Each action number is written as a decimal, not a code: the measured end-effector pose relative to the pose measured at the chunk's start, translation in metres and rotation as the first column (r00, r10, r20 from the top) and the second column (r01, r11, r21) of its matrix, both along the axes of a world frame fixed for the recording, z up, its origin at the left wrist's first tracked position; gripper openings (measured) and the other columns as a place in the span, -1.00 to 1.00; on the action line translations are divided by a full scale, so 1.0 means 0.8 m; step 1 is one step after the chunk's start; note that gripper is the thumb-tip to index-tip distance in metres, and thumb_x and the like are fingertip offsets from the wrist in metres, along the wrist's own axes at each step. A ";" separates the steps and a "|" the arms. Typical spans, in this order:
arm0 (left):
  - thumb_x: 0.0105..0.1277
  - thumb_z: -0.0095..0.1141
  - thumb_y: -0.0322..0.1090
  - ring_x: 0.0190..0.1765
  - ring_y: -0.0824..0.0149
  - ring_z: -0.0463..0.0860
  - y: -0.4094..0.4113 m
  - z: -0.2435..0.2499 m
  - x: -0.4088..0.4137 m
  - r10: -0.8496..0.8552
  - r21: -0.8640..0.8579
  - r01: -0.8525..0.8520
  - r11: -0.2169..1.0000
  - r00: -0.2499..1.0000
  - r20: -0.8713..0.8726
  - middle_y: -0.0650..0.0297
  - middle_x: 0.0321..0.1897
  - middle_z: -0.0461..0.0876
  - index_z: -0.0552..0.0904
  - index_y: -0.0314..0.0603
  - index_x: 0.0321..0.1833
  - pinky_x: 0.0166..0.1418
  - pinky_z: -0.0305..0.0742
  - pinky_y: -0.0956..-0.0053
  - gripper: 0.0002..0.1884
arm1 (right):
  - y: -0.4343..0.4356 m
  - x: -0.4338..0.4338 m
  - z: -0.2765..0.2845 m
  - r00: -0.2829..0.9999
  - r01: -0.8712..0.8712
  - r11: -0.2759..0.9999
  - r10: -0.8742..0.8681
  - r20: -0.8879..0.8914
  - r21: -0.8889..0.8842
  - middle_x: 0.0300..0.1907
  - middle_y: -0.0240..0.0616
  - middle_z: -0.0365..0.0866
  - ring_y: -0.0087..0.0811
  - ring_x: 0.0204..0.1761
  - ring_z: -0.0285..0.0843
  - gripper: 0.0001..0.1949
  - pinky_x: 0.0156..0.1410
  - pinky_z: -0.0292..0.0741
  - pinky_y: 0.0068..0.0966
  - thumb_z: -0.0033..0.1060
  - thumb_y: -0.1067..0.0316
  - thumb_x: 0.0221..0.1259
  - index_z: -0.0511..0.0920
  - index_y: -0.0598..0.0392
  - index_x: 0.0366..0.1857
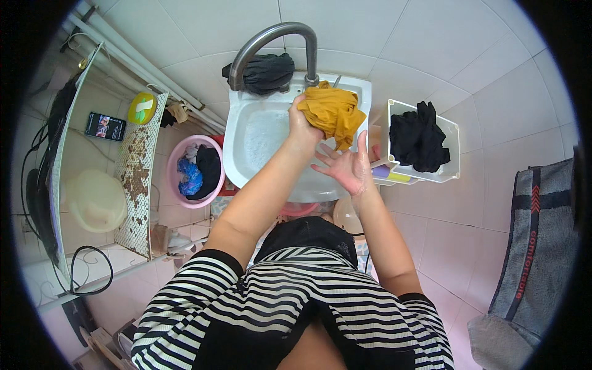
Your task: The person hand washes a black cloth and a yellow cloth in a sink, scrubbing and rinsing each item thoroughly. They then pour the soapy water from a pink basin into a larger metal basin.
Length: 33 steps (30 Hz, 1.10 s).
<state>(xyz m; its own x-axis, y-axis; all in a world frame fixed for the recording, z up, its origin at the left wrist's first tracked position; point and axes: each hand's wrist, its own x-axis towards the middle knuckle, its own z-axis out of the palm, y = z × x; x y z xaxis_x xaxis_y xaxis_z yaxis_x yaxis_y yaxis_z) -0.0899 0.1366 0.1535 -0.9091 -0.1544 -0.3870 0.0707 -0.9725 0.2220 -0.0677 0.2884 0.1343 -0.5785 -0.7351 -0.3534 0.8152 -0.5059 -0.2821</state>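
Bunched up over the right side of the white sink (234,152), a mustard-yellow cloth (333,113) is gripped by my left hand (303,121). Its lower end hangs loose toward my right hand (346,165), which is wet, palm up, with fingers spread and nothing in it. Cloudy water with some suds (268,138) lies in the basin. A curved metal faucet (282,30) arches above the sink's back edge. Dark grey wet cloth (266,73) rests in a heap on the back left corner, behind the faucet.
Left of the sink stands a pink basin (173,185) holding blue and black cloths. A rusty white shelf (134,171) carries a phone (105,126) and a yellow soap dish (138,118). To the right, a white rack (455,148) holds black cloth (418,138). A grey towel (536,240) hangs at far right.
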 end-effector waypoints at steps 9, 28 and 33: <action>0.16 0.19 -0.10 0.21 0.04 0.37 0.049 -0.020 0.052 -0.260 -0.974 -0.171 -0.145 0.957 -0.130 0.02 0.18 0.39 0.41 -0.07 0.20 0.33 0.21 0.22 -0.46 | 0.024 -0.048 -0.042 0.902 0.419 0.907 -0.411 -0.130 0.039 0.10 -0.26 0.50 -0.23 0.07 0.51 -0.50 0.18 0.46 -0.21 0.15 0.03 0.20 0.37 0.03 0.16; 0.09 0.28 -0.18 0.12 0.13 0.46 -0.087 -0.105 0.316 0.381 -0.945 0.307 -0.117 0.892 0.243 0.04 0.21 0.31 0.36 -0.12 0.25 0.13 0.43 0.30 -0.36 | -0.072 -0.234 -0.070 -0.078 0.950 0.126 0.982 -0.172 0.287 0.47 -0.21 -0.20 0.01 0.43 -0.15 -0.11 0.36 0.15 -0.01 0.57 0.04 -0.36 0.30 -0.05 0.24; -0.03 0.37 -0.23 0.34 -0.05 0.22 -0.162 -0.090 0.200 0.429 -0.804 0.324 -0.499 0.898 0.095 -0.01 0.32 0.19 0.32 -0.14 0.27 0.36 0.17 0.15 -0.24 | -0.085 -0.249 -0.061 0.000 0.914 0.054 0.991 -0.133 0.402 0.38 -0.31 -0.01 -0.11 0.33 0.07 -0.17 0.24 0.30 -0.03 0.55 0.06 -0.29 0.33 -0.05 0.21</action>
<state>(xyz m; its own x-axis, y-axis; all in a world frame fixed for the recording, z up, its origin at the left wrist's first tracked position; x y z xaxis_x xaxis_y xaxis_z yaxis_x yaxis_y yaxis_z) 0.0697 0.0068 0.0818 -0.7512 -0.6045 0.2650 -0.3176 0.6830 0.6577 -0.2672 0.2205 0.0855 -0.8155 -0.5698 0.1013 -0.5765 0.8151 -0.0567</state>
